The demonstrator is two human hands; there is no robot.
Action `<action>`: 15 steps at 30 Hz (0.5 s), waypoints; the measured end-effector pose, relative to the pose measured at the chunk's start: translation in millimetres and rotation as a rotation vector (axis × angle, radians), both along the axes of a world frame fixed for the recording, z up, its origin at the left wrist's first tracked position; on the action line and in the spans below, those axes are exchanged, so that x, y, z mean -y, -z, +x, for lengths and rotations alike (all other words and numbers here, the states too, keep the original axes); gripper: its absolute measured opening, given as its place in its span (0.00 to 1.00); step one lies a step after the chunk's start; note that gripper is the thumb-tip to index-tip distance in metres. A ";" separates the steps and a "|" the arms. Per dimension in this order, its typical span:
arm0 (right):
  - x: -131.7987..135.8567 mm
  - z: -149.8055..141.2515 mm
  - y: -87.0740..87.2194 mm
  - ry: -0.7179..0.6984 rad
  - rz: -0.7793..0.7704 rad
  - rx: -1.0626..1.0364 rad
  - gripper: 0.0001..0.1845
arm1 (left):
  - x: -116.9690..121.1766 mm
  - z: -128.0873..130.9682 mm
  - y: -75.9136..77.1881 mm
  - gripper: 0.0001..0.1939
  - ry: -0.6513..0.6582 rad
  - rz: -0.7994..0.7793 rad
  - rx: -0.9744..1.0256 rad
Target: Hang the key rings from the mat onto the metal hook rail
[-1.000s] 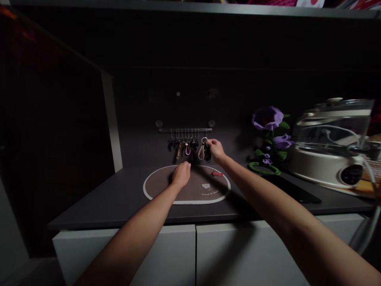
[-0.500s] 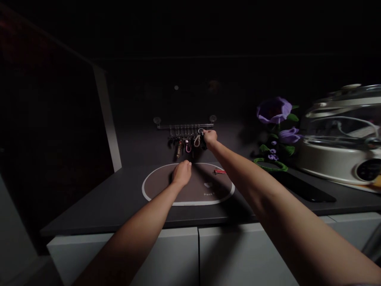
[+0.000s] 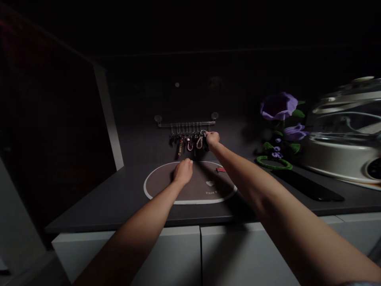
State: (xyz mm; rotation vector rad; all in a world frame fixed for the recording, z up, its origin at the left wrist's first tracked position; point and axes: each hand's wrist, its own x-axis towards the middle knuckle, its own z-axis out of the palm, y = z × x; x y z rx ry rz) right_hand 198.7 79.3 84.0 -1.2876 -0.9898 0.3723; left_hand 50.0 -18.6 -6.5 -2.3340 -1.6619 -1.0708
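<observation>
A clear hook rail [image 3: 187, 124] is fixed to the dark wall, with several keys and keychains hanging from it. Among these are a brown strap [image 3: 180, 146], a pink loop keychain [image 3: 189, 145] and a pale braided loop [image 3: 199, 142]. At the rail's right end, my right hand [image 3: 212, 139] pinches a metal key ring [image 3: 203, 132]; something dark hangs below it. My left hand [image 3: 183, 171] is closed just above the oval brown mat [image 3: 160, 184], and whatever its curled fingers hold is hidden. A small red item [image 3: 220, 169], perhaps a pocketknife, lies on the mat.
Purple artificial flowers [image 3: 279, 106] with a green ring base [image 3: 274, 163] stand on the counter [image 3: 98, 202] to the right. In front of them lies a flat black slab [image 3: 309, 186]. A cream appliance with a clear cover [image 3: 336, 159] stands at far right.
The view has shifted slightly, so the rail, flowers and appliance sit a little differently. Both hands keep nearly the same places; my right hand still pinches the key ring at the rail.
</observation>
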 end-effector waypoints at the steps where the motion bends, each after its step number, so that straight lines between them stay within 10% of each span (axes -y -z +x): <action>1: -0.3 0.3 1.7 -0.013 0.012 -0.007 0.10 | -0.6 -0.1 0.3 0.15 0.002 0.002 0.001; 15: -4.1 6.3 9.2 -0.113 0.039 0.067 0.10 | -2.6 -1.1 1.7 0.15 0.039 -0.004 0.045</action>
